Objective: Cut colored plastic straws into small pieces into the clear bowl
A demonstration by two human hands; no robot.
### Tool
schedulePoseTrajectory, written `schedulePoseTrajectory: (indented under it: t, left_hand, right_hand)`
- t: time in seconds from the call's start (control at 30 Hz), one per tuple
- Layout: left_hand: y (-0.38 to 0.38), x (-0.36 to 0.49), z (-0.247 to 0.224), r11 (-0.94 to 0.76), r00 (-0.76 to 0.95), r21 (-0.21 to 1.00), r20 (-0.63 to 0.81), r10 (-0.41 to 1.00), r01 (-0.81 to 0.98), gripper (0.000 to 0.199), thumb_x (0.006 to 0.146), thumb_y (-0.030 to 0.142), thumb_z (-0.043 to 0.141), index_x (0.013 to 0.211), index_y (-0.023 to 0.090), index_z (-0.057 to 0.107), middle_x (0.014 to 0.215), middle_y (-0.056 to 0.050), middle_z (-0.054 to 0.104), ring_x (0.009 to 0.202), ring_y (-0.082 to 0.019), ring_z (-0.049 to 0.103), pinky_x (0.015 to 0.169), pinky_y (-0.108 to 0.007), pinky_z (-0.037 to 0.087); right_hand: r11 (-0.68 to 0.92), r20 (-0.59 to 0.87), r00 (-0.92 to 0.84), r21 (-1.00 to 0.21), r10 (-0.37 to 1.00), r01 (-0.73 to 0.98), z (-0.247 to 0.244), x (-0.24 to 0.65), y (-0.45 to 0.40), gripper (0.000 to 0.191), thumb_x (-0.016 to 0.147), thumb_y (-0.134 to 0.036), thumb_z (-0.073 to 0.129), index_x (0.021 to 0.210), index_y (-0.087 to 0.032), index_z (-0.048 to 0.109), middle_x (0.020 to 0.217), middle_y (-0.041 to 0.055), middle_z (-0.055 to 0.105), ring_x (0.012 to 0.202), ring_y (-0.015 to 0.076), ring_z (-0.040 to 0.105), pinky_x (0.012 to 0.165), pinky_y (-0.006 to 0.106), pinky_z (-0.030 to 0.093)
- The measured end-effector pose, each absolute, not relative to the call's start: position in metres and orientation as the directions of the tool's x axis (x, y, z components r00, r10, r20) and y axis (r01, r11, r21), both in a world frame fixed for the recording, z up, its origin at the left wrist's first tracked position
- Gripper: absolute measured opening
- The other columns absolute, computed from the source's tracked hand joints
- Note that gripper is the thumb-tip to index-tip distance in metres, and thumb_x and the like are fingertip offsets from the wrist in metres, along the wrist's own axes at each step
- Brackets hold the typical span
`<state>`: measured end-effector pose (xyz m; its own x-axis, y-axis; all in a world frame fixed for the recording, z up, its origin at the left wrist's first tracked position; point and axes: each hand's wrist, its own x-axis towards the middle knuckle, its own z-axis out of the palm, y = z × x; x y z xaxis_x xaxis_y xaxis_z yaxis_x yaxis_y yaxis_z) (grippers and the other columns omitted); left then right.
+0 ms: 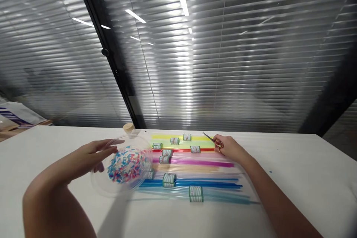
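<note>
Scissors [218,145] are in the right hand [224,146], right of the lower center of the frame, its fingers curled closed around the red-and-gold handles, dark blades pointing up and left. Beside and below them, drinking straws [200,163] lie in yellow, red, pink, orange and blue rows, with patterned labels [195,193] among them. At lower left, the left hand [97,153] has its fingers partly spread at the left rim of a clear bowl [103,189] of small colored pieces [127,166]; whether it grips the rim I cannot tell. A tan-topped jar [128,128] stands behind the bowl on the white desk [292,189].
</note>
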<state>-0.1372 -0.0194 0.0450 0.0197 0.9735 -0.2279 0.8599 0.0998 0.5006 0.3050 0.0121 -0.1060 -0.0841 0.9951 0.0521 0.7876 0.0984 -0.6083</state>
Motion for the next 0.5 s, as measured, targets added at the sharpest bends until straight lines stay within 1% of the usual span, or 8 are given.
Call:
schedulePoseTrajectory:
  t: [0.07, 0.13, 0.23, 0.3, 0.4, 0.5]
  left_hand:
    - [-0.02, -0.138, 0.044, 0.099, 0.01, 0.466, -0.226, 0.974, 0.879, 0.068, 0.08, 0.067, 0.048, 0.134, 0.028, 0.053, 0.105, -0.002, 0.071, 0.07, -0.022, 0.065, 0.063, -0.028, 0.048]
    - [-0.02, -0.139, 0.044, 0.109, -0.005, 0.437, -0.232, 0.973, 0.893, 0.067, 0.081, 0.068, 0.046, 0.136, 0.029, 0.051, 0.108, -0.001, 0.07, 0.072, -0.022, 0.066, 0.065, -0.028, 0.049]
    - [-0.023, -0.138, 0.046, 0.12, -0.022, 0.418, -0.233, 0.972, 0.9, 0.072, 0.081, 0.07, 0.044, 0.138, 0.027, 0.047, 0.114, -0.002, 0.068, 0.074, -0.022, 0.066, 0.07, -0.03, 0.049]
    - [-0.024, -0.136, 0.048, 0.127, -0.02, 0.427, -0.246, 0.969, 0.895, 0.075, 0.08, 0.071, 0.045, 0.14, 0.025, 0.045, 0.115, -0.002, 0.068, 0.075, -0.021, 0.066, 0.072, -0.029, 0.05]
    - [-0.023, -0.136, 0.049, 0.129, -0.01, 0.437, -0.263, 0.965, 0.89, 0.079, 0.078, 0.071, 0.046, 0.141, 0.023, 0.044, 0.115, -0.002, 0.068, 0.075, -0.021, 0.066, 0.071, -0.029, 0.05]
    - [-0.021, -0.136, 0.049, 0.126, -0.008, 0.427, -0.267, 0.964, 0.895, 0.079, 0.078, 0.071, 0.045, 0.141, 0.024, 0.043, 0.115, -0.001, 0.067, 0.075, -0.021, 0.065, 0.071, -0.029, 0.049]
  right_hand:
    - [0.088, 0.017, -0.1, -0.631, 0.995, 0.771, -0.102, 0.309, 0.01, 0.03, 0.075, -0.006, 0.061, 0.1, -0.022, 0.066, 0.093, 0.0052, 0.069, 0.08, 0.0204, 0.062, 0.065, 0.025, 0.043]
    - [0.077, -0.034, -0.13, -0.656, 0.991, 0.751, -0.097, 0.311, 0.007, 0.029, 0.072, -0.005, 0.063, 0.095, -0.022, 0.067, 0.091, 0.0043, 0.069, 0.077, 0.0195, 0.063, 0.061, 0.024, 0.043]
    - [0.052, -0.117, -0.181, -0.689, 0.976, 0.723, -0.092, 0.311, 0.002, 0.027, 0.067, -0.002, 0.064, 0.085, -0.022, 0.067, 0.081, 0.0015, 0.067, 0.068, 0.0174, 0.063, 0.054, 0.022, 0.042]
    - [0.028, -0.166, -0.202, -0.702, 0.965, 0.711, -0.093, 0.308, 0.0, 0.027, 0.065, 0.001, 0.063, 0.08, -0.021, 0.066, 0.073, -0.0009, 0.063, 0.063, 0.016, 0.062, 0.052, 0.021, 0.041]
    - [-0.008, -0.226, -0.213, -0.703, 0.951, 0.711, -0.095, 0.304, -0.002, 0.029, 0.059, 0.006, 0.062, 0.071, -0.021, 0.062, 0.066, -0.0037, 0.057, 0.057, 0.0144, 0.061, 0.049, 0.021, 0.04]
    - [-0.033, -0.248, -0.186, -0.676, 0.951, 0.736, -0.095, 0.302, -0.002, 0.03, 0.056, 0.007, 0.064, 0.066, -0.02, 0.058, 0.065, -0.0041, 0.056, 0.054, 0.0135, 0.059, 0.047, 0.021, 0.038]
